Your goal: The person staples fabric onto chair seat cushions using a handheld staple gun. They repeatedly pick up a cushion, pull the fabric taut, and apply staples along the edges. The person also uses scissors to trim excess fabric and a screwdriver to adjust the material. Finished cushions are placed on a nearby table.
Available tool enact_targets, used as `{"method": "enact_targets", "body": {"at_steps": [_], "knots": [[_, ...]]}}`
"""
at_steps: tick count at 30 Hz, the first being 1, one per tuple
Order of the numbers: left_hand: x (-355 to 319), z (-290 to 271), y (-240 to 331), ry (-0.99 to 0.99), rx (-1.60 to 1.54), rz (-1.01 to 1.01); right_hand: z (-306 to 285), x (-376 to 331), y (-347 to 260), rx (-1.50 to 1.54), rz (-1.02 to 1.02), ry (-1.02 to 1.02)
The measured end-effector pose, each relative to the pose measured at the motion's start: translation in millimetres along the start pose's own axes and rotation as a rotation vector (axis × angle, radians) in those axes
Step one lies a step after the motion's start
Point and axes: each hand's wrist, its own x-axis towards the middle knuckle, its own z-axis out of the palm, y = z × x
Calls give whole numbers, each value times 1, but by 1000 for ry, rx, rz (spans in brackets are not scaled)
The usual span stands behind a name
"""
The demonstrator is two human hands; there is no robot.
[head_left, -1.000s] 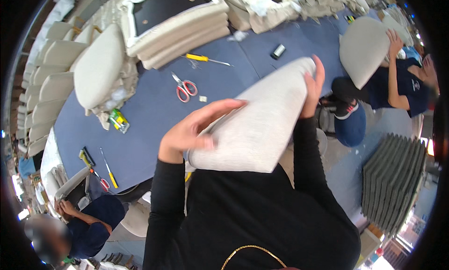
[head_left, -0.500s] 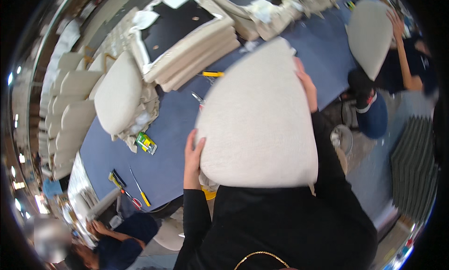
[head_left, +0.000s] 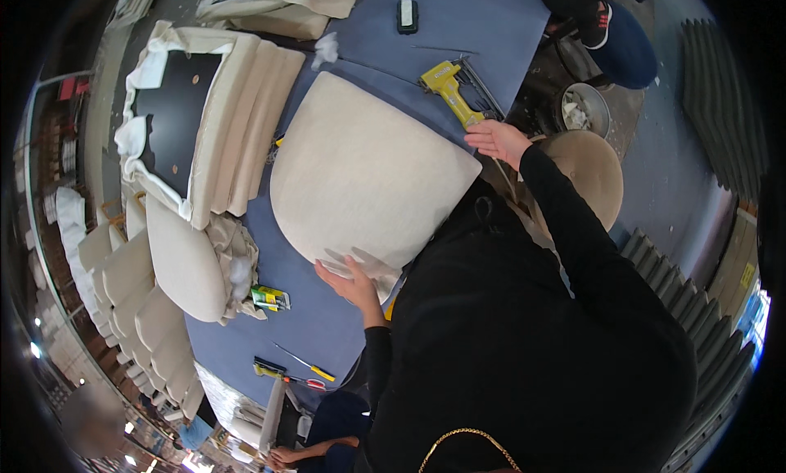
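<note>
A cream upholstered seat panel (head_left: 368, 166), rounded along its far left side, lies face up on the blue-grey table (head_left: 360, 14) in front of me. Against its near left edge rests my left hand (head_left: 354, 289), fingers spread and touching the fabric. My right hand (head_left: 501, 142) is past the panel's right corner, fingers stretched out beside the handle end of a yellow staple gun (head_left: 450, 92). Whether the fingers touch the gun is hard to tell; they are not wrapped round it. The panel's underside is hidden.
Stacked cream cushions (head_left: 270, 121) stand left of the panel, beside another padded panel (head_left: 184, 264). A green-yellow box (head_left: 270, 298) and a yellow-handled screwdriver (head_left: 315, 370) lie nearer. A round tufted stool (head_left: 581, 178) and scrap bucket (head_left: 585, 111) stand at right.
The panel has gone from being held up between both hands to lying on the table. My right hand has let go and moved to the staple gun. The view has turned rightward.
</note>
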Motion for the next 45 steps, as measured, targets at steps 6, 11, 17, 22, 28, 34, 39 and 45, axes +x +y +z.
{"method": "enact_targets", "body": {"at_steps": [6,11,17,22,28,34,39,45], "knots": [[104,12,29,75,183,-107,3,15,24,18,38,-19],[135,44,-1,149,238,-84,23,38,25,-49,73,-9],[138,50,6,167,229,-168,46,67,1,-89,171,-96],[138,50,-1,184,214,-172,83,100,-17,116,157,-270],[141,51,-7,218,179,-149,137,122,-77,69,-7,-364],[141,52,-9,228,219,-176,131,104,-60,-146,-44,-134],[138,54,-19,247,192,-155,42,86,16,-128,131,-123],[133,49,-21,222,156,-107,22,26,25,-258,-103,-19]]}}
